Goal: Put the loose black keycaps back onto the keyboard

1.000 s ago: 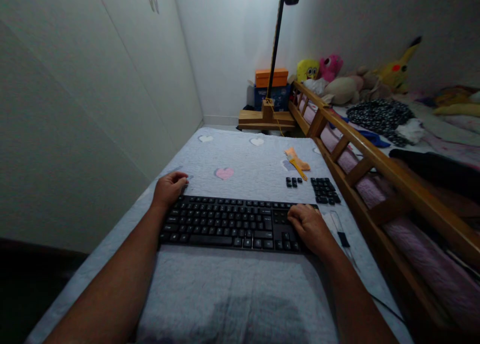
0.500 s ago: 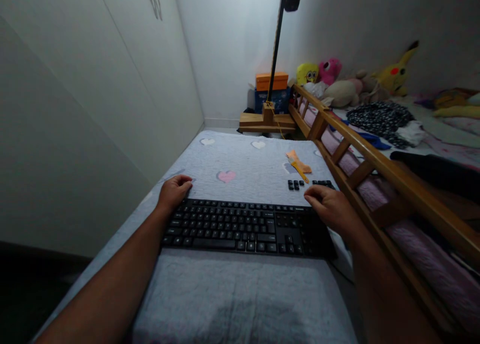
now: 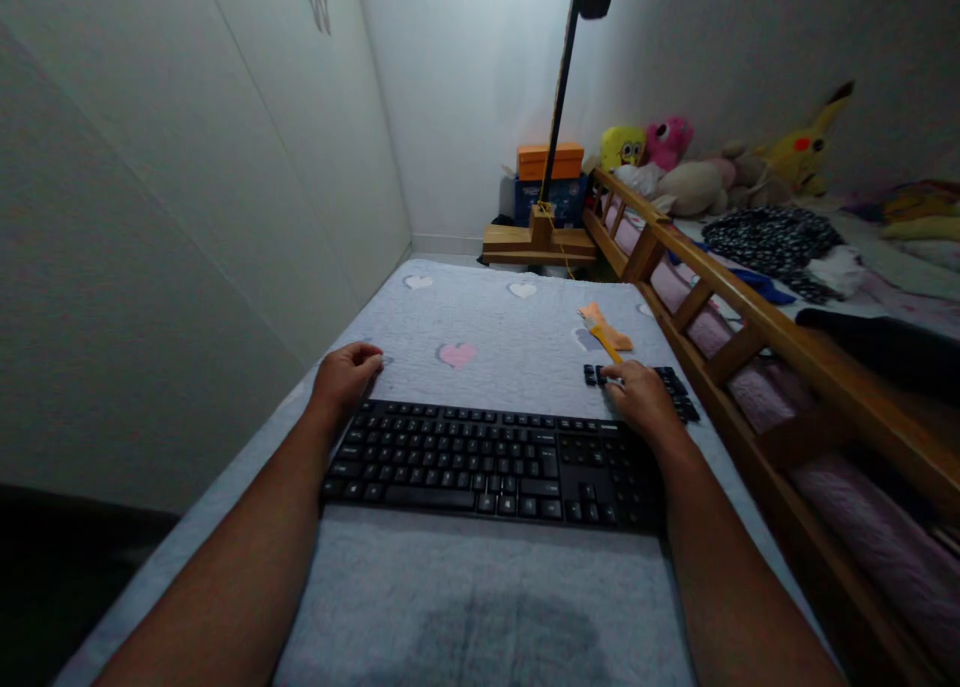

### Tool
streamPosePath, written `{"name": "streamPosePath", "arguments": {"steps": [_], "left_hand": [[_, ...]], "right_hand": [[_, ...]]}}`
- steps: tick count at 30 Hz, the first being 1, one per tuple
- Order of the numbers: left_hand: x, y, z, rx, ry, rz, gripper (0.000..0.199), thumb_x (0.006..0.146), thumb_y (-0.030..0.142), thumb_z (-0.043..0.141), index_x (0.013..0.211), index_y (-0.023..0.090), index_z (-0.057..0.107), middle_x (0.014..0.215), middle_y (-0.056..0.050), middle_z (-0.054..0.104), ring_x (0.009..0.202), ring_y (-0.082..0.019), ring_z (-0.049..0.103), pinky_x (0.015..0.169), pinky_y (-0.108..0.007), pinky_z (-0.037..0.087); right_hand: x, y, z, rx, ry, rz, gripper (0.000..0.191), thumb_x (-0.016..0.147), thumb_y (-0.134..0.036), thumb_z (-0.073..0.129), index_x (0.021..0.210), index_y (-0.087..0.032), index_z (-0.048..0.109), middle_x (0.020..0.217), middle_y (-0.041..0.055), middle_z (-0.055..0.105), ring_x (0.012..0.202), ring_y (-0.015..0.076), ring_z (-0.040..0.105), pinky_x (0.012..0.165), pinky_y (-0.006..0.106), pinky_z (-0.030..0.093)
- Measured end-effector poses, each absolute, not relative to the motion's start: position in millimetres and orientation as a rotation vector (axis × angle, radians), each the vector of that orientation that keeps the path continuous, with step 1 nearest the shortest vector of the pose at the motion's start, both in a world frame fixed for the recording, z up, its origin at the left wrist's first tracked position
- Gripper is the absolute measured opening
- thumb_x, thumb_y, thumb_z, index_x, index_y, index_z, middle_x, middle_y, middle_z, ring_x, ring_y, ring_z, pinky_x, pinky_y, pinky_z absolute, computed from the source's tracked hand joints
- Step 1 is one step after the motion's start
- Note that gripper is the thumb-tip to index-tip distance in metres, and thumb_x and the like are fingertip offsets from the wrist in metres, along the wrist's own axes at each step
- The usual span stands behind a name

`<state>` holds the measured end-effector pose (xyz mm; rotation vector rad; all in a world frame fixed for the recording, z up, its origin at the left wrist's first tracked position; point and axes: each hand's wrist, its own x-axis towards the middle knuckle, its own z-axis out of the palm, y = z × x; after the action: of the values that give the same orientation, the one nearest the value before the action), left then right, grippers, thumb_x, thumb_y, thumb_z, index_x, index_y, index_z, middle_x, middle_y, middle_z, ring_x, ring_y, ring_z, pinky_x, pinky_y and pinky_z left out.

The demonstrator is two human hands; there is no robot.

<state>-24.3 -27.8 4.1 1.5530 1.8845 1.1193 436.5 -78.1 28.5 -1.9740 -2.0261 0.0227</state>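
Note:
A black keyboard (image 3: 450,457) lies flat on the cloth-covered surface in front of me. Its right end, around the number pad, is dim and partly behind my right wrist. Beside its back left corner rests my left hand (image 3: 346,375), fingers curled together with nothing visible in them. Beyond the back right corner, my right hand (image 3: 640,395) is down at a small group of loose black keycaps (image 3: 589,375), its thumb and fingertips closed at one of them. More loose keycaps (image 3: 681,397) lie to the right of that hand. A yellow-handled brush (image 3: 604,342) lies just past my fingertips, over an orange cloth (image 3: 619,338).
The pale blue quilted cover (image 3: 480,587) has heart patterns. A wooden bed rail (image 3: 757,332) runs along the right, with plush toys (image 3: 675,157) on the bed behind it. White cabinet doors (image 3: 225,217) stand left. A wooden stand (image 3: 540,242) and boxes (image 3: 551,162) are at the back.
My right hand has moved forward and slightly left, from above the keyboard's back right corner down to the loose keycaps. My left hand has stayed in place. The view has shifted slightly.

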Motion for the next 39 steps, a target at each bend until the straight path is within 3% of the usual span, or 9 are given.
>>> {"name": "streamPosePath", "arguments": {"steps": [5,9,39], "left_hand": [[-26,-26,1,1.704,1.971,1.057,0.028,0.067,0.041,0.062,0.082,0.020,0.071,0.081,-0.005,0.073,0.077,-0.022,0.066,0.074,-0.031,0.050],[-26,-25,1,1.744,1.965,1.039,0.026,0.070,0.041,0.060,0.082,0.021,0.071,0.081,-0.005,0.073,0.078,-0.022,0.067,0.076,-0.031,0.050],[-24,-27,3,1.728,1.938,1.045,0.026,0.068,0.040,0.060,0.081,0.020,0.071,0.081,-0.003,0.073,0.076,-0.020,0.067,0.076,-0.029,0.051]], "right_hand": [[437,-75,21,-1.982,-2.068,-0.055,0.031,0.085,-0.013,0.055,0.110,-0.016,0.074,0.112,0.0141,0.070,0.104,0.0256,0.061,0.094,0.036,0.042],[435,-73,18,-2.006,-2.071,-0.058,0.026,0.087,-0.016,0.055,0.103,-0.017,0.075,0.108,0.0129,0.071,0.102,0.0248,0.060,0.092,0.035,0.041],[432,-76,17,-2.073,-1.993,-0.122,0.014,0.084,-0.023,0.060,0.092,-0.018,0.070,0.094,0.0087,0.073,0.088,0.0229,0.061,0.082,0.033,0.041]]}}
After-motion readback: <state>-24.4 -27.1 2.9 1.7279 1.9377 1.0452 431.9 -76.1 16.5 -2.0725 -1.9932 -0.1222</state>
